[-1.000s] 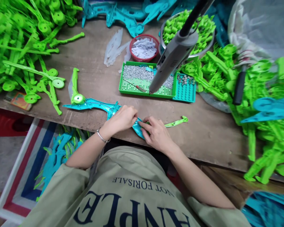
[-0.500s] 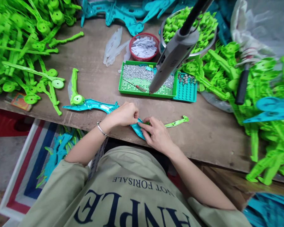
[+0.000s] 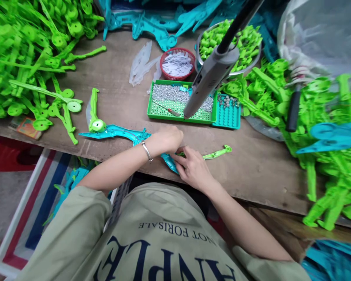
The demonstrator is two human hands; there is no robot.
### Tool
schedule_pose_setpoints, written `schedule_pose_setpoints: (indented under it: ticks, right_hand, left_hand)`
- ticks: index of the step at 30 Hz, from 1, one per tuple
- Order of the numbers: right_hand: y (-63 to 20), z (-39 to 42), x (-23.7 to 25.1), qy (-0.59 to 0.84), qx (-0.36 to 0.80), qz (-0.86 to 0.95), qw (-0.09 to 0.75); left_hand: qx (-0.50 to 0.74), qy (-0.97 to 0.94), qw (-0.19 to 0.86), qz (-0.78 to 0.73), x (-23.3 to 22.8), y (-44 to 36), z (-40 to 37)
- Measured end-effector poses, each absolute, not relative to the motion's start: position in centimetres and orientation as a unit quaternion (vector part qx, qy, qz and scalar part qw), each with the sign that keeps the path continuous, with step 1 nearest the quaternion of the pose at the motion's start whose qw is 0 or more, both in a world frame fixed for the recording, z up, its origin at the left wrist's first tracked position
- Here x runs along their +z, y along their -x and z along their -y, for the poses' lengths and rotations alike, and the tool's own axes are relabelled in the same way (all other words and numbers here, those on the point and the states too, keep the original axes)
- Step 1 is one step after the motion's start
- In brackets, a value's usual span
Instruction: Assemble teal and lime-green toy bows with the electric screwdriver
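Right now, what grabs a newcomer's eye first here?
Heaps of bright green plastic parts flank the wooden table. A grey electric screwdriver hangs over a green tray of screws. At the near edge, the left hand and right hand press a teal plastic piece.

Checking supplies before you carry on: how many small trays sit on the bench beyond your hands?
2: a green tray of screws, and a teal tray touching its right side. Others could be buried under the parts piles.

Head-worn camera looks steeply down, close over a cluttered brown wooden workbench (image 3: 119, 82) and the wearer's lap.
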State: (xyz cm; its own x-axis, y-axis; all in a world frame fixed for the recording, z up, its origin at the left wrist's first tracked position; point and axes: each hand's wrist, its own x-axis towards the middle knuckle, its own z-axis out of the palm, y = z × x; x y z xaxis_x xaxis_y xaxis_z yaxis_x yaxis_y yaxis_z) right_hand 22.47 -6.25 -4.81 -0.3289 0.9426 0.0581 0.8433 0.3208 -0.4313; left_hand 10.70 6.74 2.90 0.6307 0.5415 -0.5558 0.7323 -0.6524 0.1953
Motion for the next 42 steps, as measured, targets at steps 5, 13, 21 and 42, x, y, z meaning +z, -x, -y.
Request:
schedule_pose_setpoints:
  ticks: [5,13,21,42]
  right_hand:
    - [-22.3,6.0,-4.7,0.564,0.177,0.792,0.15]
    - [-22.2,5.5,-4.2,0.559,0.195,0.79,0.158]
    - [-27.6,4.8,-3.4,0.541,0.16,0.761,0.321]
    - [-53.6,-16.3,2.3,0.857,-0.033,0.47,0.207]
  left_hand:
    - [-0.231,-0.888,0.146,-0.37,4.0,-10.7,-6.0]
    - [-0.209,-0.904,0.085,-0.362,4.1,-10.8,-5.5]
    - [-0.203,-0.92,0.082,-0.325,2.8,-9.7,-4.5]
    - [-0.226,-0.889,0.11,-0.384,1.6,-7.6,-5.1]
